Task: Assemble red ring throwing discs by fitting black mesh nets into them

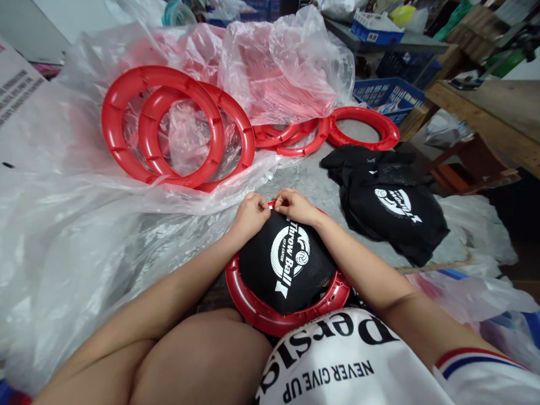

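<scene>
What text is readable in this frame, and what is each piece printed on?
"Throw Ball": black mesh cover on the red ring.
"NEVER GIVE UP": white shirt, upside down.
"Persi", then cut off: same shirt.
Small line beside "Throw Ball": too small.
Logo on black pile: blurred.
Print on cardboard box: blurred.

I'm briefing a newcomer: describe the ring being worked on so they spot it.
Find the lap, bottom centre. There the left hand and right hand work at a red ring's far edge. Only it wears black mesh printed Throw Ball; other rings are bare.
</scene>
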`<control>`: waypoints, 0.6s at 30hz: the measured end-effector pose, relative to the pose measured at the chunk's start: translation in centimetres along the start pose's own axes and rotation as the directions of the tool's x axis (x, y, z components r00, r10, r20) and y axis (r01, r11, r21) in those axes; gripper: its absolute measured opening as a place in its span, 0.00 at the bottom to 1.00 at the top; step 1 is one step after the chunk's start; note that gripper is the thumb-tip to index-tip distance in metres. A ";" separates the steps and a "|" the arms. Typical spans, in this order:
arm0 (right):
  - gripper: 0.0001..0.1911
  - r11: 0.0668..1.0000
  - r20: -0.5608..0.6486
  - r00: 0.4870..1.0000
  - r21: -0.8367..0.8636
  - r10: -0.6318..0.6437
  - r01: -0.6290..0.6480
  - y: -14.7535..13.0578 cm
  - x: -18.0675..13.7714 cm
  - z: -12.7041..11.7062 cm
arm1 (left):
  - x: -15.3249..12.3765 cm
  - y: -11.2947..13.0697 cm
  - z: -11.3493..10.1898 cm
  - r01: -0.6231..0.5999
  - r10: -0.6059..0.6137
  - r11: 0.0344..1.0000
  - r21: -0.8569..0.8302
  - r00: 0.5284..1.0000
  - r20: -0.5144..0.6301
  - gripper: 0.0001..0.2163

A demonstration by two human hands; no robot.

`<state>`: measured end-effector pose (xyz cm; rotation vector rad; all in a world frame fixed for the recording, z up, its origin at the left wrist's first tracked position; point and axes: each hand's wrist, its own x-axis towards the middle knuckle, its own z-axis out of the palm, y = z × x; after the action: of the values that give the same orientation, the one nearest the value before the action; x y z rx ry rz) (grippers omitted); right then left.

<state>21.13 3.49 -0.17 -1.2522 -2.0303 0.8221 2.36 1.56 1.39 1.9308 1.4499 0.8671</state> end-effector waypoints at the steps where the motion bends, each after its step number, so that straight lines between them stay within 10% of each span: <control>1: 0.06 1.000 -0.002 1.000 0.000 0.000 0.000 0.0 0.0 0.0 | 0.0 0.0 0.0 0.004 -0.004 1.000 -0.011 1.000 -0.008 0.05; 18: 0.08 0.996 -0.049 0.997 -0.062 0.058 -0.061 -0.8 -0.1 0.1 | 0.1 0.4 0.0 0.031 -0.030 0.999 0.028 0.999 -0.027 0.06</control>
<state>20.65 3.11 0.36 -1.3605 -2.0043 0.7543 2.60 1.56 1.75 1.9192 1.5110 0.8657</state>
